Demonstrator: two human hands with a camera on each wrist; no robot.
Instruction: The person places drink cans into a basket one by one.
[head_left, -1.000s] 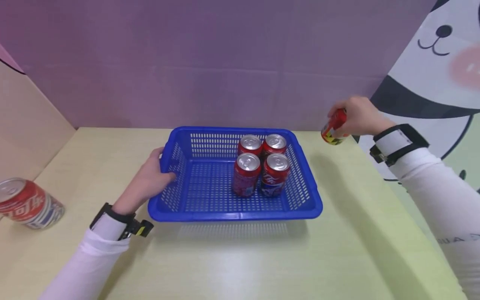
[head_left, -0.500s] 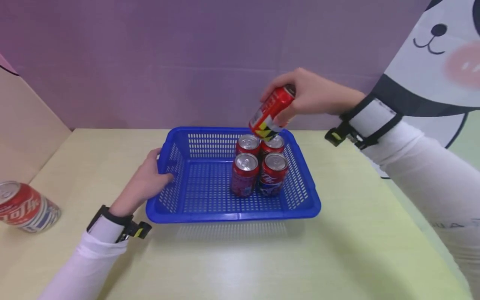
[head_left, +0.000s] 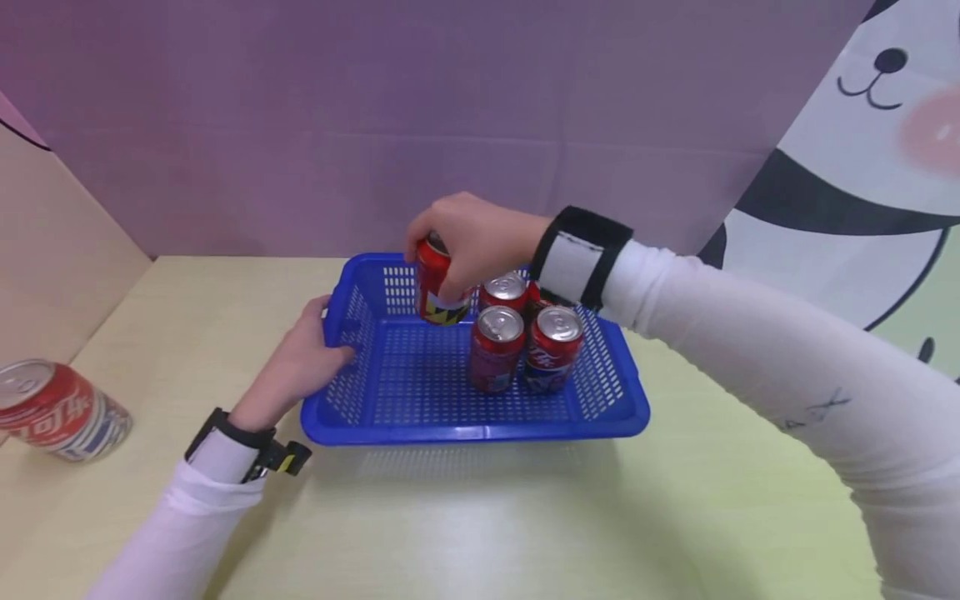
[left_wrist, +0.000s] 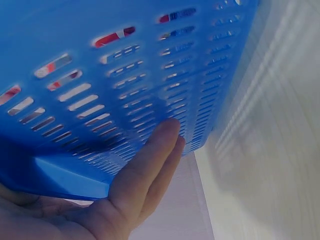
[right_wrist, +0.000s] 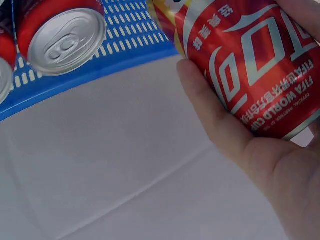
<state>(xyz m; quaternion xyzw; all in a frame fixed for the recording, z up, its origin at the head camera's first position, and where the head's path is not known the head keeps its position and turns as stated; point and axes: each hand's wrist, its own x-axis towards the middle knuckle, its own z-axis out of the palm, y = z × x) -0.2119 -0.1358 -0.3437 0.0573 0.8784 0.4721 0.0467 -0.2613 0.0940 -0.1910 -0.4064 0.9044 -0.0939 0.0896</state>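
Note:
My right hand (head_left: 468,242) grips a red soda can (head_left: 435,287) with a yellow and black band. The can hangs over the back of the blue plastic basket (head_left: 390,435), left of the cans inside. The right wrist view shows white lettering on this soda can (right_wrist: 255,60) and fingers around its side. My left hand (head_left: 303,358) holds the basket's left rim, thumb inside and fingers along the slotted outer wall. Several red soda cans stand upright in the basket's right half, among them a front can (head_left: 495,350); my right wrist partly covers the back ones.
Another red soda can (head_left: 60,412) stands on the pale table (head_left: 480,533) at the far left. Behind the basket rises a purple wall covering (head_left: 300,125). A panda picture (head_left: 862,167) hangs at the right.
My right hand has carried the soda can leftward from right of the basket, past the standing cans, and lowered it over the basket's back. The left hand stays on the rim.

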